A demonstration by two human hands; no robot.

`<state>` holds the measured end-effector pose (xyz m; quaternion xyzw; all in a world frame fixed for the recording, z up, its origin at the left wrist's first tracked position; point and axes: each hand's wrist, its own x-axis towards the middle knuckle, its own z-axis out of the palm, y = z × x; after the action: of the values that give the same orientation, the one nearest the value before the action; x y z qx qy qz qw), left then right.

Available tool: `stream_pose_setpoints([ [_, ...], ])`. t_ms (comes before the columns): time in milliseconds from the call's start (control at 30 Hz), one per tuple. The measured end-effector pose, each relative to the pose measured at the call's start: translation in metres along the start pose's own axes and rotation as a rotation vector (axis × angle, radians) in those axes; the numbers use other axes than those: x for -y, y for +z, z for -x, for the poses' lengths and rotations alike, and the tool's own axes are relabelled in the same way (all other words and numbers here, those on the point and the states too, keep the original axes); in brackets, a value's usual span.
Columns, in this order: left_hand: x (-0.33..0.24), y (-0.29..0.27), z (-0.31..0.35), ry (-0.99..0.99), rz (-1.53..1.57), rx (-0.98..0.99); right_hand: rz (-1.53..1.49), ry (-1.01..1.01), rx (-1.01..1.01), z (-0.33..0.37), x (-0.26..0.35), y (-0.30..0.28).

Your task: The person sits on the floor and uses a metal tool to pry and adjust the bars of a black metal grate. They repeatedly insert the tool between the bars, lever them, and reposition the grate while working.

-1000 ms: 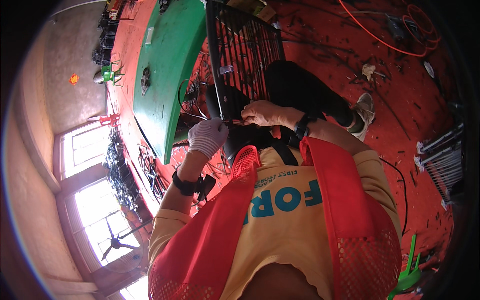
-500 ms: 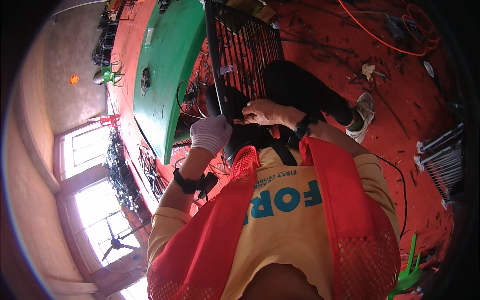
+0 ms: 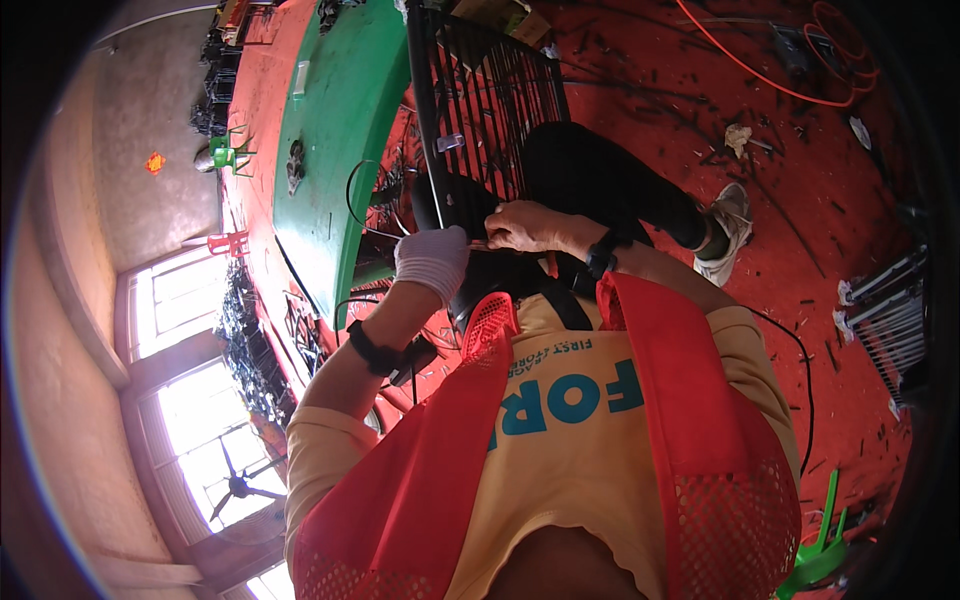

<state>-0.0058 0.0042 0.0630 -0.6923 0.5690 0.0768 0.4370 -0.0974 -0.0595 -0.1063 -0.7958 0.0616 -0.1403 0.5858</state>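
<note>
A black slatted frame [image 3: 492,105] stretches away from my lap, with solid dark side rails. At its near end my left hand [image 3: 432,262], in a white striped knit glove, is closed beside the left rail. A thin dark strip [image 3: 352,205] curves in a loop toward that hand; whether the fingers grip it is hidden. My bare right hand [image 3: 525,226] is closed with bent fingers at the frame's near edge, close to the left one. What its fingertips pinch is too small to tell. A small pale translucent piece [image 3: 450,142] sits on the left rail.
To the left stands a green tabletop [image 3: 345,110] with a small dark object [image 3: 295,165] on it. Dark scraps litter the red floor [image 3: 640,70]. An orange hose [image 3: 765,85] lies at the far right, a slatted metal piece [image 3: 885,320] at right, a green chair [image 3: 822,545] lower right.
My left hand has shifted slightly right and up, its wrist turning, while the dark loop beside it has changed shape. My right hand stays in nearly the same place.
</note>
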Motion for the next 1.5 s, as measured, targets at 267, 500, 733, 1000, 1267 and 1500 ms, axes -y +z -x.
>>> stream_pose_setpoints([
  [267,0.002,0.017,0.015,-0.004,0.154,-0.324,0.203,0.044,0.1,-0.002,-0.012,-0.002],
  [500,0.003,0.023,0.004,-0.008,0.053,-0.331,0.176,0.195,-0.019,0.013,-0.019,-0.021],
  [733,0.012,0.027,0.038,0.116,0.453,-0.79,-1.137,0.146,-0.157,0.029,0.015,-0.043],
  [1000,-0.01,0.095,0.078,-0.071,1.217,-0.5,-0.657,0.116,-0.393,0.019,0.04,-0.004],
  [1267,-0.022,0.123,0.019,-0.059,1.618,-0.495,-0.179,0.036,-0.246,0.009,0.031,0.027],
  [1500,-0.006,0.124,0.012,0.015,2.01,-0.422,-0.219,0.074,-0.358,-0.009,0.027,0.034],
])
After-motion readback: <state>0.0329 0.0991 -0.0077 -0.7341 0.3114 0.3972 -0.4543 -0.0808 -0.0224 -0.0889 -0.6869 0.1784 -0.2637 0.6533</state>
